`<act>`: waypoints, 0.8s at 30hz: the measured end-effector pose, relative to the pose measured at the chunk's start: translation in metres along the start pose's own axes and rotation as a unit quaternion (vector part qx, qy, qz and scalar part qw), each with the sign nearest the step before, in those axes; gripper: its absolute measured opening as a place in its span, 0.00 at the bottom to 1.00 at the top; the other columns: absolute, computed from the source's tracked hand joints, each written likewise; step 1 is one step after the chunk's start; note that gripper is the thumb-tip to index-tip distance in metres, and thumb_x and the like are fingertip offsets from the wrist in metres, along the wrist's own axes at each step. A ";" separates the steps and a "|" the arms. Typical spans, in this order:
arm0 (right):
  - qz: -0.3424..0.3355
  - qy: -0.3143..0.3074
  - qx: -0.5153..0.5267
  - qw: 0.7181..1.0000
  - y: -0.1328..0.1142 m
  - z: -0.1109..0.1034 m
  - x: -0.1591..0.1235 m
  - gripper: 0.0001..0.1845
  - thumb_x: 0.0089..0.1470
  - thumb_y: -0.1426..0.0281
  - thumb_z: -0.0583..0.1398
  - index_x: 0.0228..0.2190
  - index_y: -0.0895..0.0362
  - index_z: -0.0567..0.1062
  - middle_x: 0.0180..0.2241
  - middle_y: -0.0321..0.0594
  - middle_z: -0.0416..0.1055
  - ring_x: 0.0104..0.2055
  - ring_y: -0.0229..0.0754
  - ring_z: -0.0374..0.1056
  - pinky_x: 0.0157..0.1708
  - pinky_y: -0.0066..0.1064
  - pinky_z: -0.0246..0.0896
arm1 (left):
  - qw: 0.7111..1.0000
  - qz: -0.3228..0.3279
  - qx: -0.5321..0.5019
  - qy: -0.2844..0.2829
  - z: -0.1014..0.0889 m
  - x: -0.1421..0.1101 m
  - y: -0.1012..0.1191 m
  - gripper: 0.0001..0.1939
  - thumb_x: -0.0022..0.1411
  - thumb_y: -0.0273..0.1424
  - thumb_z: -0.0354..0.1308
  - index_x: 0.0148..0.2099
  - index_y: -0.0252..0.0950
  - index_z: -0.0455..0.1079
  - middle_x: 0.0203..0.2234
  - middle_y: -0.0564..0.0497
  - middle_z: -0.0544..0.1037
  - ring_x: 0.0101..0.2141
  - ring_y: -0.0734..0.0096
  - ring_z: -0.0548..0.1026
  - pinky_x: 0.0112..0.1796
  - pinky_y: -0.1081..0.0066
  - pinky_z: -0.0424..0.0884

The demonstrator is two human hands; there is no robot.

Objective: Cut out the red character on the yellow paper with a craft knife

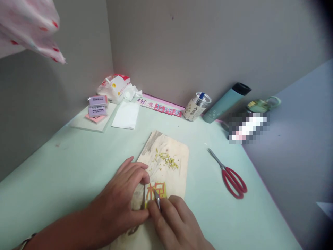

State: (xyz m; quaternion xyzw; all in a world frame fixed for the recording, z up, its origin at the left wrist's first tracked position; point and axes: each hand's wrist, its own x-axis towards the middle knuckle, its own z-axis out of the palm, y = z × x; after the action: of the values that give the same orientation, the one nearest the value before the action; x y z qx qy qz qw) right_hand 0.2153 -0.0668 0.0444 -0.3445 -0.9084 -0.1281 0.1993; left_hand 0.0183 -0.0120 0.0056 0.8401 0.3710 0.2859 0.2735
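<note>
A wooden board (179, 146) with a pale, worn face lies in front of me. On its near part sits a small yellow-green carving block (164, 189) bearing an orange-red character. My left hand (125, 194) curls round the block's left side, with its fingertips and thumb at the edges. In my right hand (177, 220) a craft knife (157, 197) is pinched, its blade tip over the character. Loose yellow-green shavings (166, 159) are scattered farther up the board. The knife's handle is mostly hidden by my right fingers.
Red-handled scissors (231, 177) lie to the right. Along the back stand a clear cup (195, 107), a teal flask (225, 104) and a green-lidded bottle (260, 106). A row of character tiles (158, 107), white tissue (126, 114), a tissue pack (116, 86) and small packets (97, 110) sit behind.
</note>
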 end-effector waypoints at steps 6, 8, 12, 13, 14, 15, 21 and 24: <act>0.005 0.016 -0.013 1.000 -0.003 0.004 -0.005 0.23 0.65 0.86 0.46 0.40 0.68 0.80 0.31 0.49 0.79 0.34 0.46 0.71 0.36 0.34 0.71 | 1.000 -0.004 -0.001 0.008 -0.001 0.000 0.004 0.21 0.49 0.21 0.59 0.42 0.42 0.55 0.41 0.54 0.71 0.56 0.60 0.69 0.66 0.49 0.49; 0.013 0.024 -0.018 0.999 -0.003 0.007 -0.007 0.22 0.65 0.86 0.46 0.41 0.69 0.80 0.32 0.50 0.78 0.35 0.46 0.70 0.36 0.35 0.70 | 1.000 -0.010 0.000 0.016 0.000 0.000 0.005 0.22 0.49 0.21 0.59 0.42 0.42 0.55 0.40 0.54 0.71 0.56 0.60 0.69 0.66 0.49 0.49; 0.043 0.036 0.007 0.998 0.003 0.011 -0.014 0.20 0.69 0.81 0.46 0.48 0.72 0.76 0.37 0.56 0.76 0.41 0.49 0.69 0.39 0.38 0.70 | 1.000 -0.006 0.007 0.026 0.005 0.000 0.008 0.22 0.48 0.24 0.63 0.41 0.43 0.54 0.38 0.54 0.71 0.56 0.57 0.69 0.65 0.48 0.50; 0.056 0.054 0.020 0.997 0.006 0.012 -0.016 0.20 0.69 0.80 0.46 0.49 0.72 0.75 0.37 0.56 0.75 0.40 0.49 0.68 0.37 0.37 0.71 | 1.000 -0.002 0.009 0.028 0.006 0.000 0.008 0.23 0.48 0.25 0.63 0.41 0.43 0.54 0.37 0.54 0.70 0.56 0.56 0.69 0.65 0.47 0.51; 0.064 0.067 0.036 0.995 0.008 0.013 -0.019 0.19 0.69 0.79 0.46 0.50 0.72 0.75 0.37 0.55 0.74 0.39 0.49 0.68 0.36 0.36 0.71 | 0.999 -0.001 0.010 0.031 0.007 -0.001 0.009 0.23 0.48 0.25 0.63 0.41 0.43 0.54 0.38 0.54 0.70 0.55 0.56 0.69 0.65 0.47 0.51; 0.079 0.076 0.053 0.993 0.010 0.015 -0.021 0.19 0.69 0.79 0.47 0.50 0.71 0.74 0.37 0.55 0.74 0.39 0.49 0.68 0.35 0.36 0.71 | 0.999 -0.001 0.009 0.035 0.008 -0.001 0.009 0.23 0.48 0.25 0.63 0.41 0.43 0.54 0.38 0.54 0.70 0.55 0.56 0.69 0.65 0.48 0.52; 0.134 0.095 0.138 0.977 0.010 0.021 -0.036 0.20 0.64 0.81 0.55 0.57 0.65 0.71 0.38 0.50 0.75 0.39 0.48 0.71 0.36 0.38 0.74 | 0.999 -0.007 -0.035 0.023 0.009 -0.005 -0.001 0.26 0.52 0.24 0.63 0.51 0.44 0.59 0.48 0.52 0.72 0.61 0.58 0.64 0.67 0.52 0.49; 0.113 0.100 0.149 0.977 0.007 0.015 -0.034 0.17 0.64 0.81 0.56 0.53 0.66 0.72 0.38 0.51 0.77 0.39 0.48 0.73 0.37 0.38 0.75 | 0.997 -0.006 -0.066 0.029 0.003 -0.004 -0.004 0.25 0.59 0.29 0.65 0.55 0.46 0.60 0.52 0.52 0.71 0.64 0.58 0.60 0.66 0.54 0.52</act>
State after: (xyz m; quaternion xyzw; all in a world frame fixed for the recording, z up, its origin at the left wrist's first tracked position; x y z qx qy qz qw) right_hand 0.2394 -0.0756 0.0162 -0.3965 -0.8483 -0.0013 0.3511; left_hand 0.0158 -0.0132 -0.0004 0.8092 0.3642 0.3326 0.3195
